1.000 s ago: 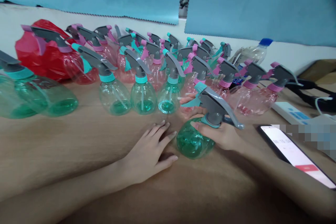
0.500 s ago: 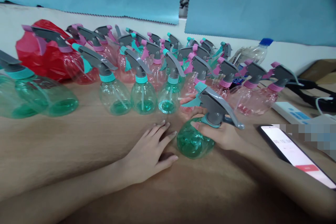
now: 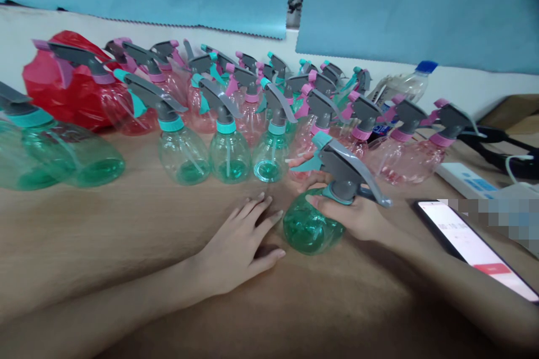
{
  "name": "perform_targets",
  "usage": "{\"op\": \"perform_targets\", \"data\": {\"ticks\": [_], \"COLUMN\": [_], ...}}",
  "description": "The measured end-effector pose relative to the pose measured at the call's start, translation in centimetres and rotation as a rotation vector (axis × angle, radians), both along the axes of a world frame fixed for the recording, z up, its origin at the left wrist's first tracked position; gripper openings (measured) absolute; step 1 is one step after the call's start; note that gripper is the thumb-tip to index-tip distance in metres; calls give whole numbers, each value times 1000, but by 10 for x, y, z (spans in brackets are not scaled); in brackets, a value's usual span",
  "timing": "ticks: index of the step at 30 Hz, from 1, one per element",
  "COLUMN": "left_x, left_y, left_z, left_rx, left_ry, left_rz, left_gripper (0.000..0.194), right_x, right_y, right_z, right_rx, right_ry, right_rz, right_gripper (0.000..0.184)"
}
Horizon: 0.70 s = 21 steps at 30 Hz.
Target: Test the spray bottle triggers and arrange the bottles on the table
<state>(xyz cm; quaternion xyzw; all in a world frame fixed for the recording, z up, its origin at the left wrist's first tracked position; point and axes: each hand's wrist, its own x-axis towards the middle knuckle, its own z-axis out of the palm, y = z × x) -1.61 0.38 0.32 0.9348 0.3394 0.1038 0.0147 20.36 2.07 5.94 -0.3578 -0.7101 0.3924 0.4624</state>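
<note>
My right hand (image 3: 357,213) is wrapped round the neck of a green spray bottle (image 3: 311,230) with a grey and turquoise trigger head. The bottle is upright at the table's middle right, its nozzle pointing left and away. Some of the right fingers are hidden behind it. My left hand (image 3: 242,244) lies flat on the table just left of that bottle, fingers spread, holding nothing. Beyond my hands, clear green spray bottles (image 3: 229,151) with turquoise collars stand in a row, beside pink spray bottles (image 3: 421,151) with pink collars.
More spray bottles crowd the back by the wall. A red plastic bag (image 3: 76,98) sits at the back left. A phone (image 3: 475,247) showing a timer lies to the right, near a white power strip (image 3: 467,179). A blue-capped bottle (image 3: 410,87) leans behind the pink ones.
</note>
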Motion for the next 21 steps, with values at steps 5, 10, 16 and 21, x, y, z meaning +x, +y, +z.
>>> {"op": "perform_targets", "data": {"ticks": [5,10,16,21], "left_x": [0,0,0,1], "left_y": [2,2,1,1], "left_z": [-1,-2,-2,0], "left_rx": [-5,1,-16,-28], "left_ry": [-4,0,-8,-9], "left_rz": [3,2,9,9], "left_gripper": [60,61,59,60], "right_x": [-1,-1,-1,-1], "right_y": [-1,-2,-4,-3], "right_z": [3,6,9,8], "right_rx": [-4,-3,24,81], "right_ry": [-15,-26,-43,-52], "right_rz": [4,-8,-61,-88], "right_gripper": [25,15,13,21]}}
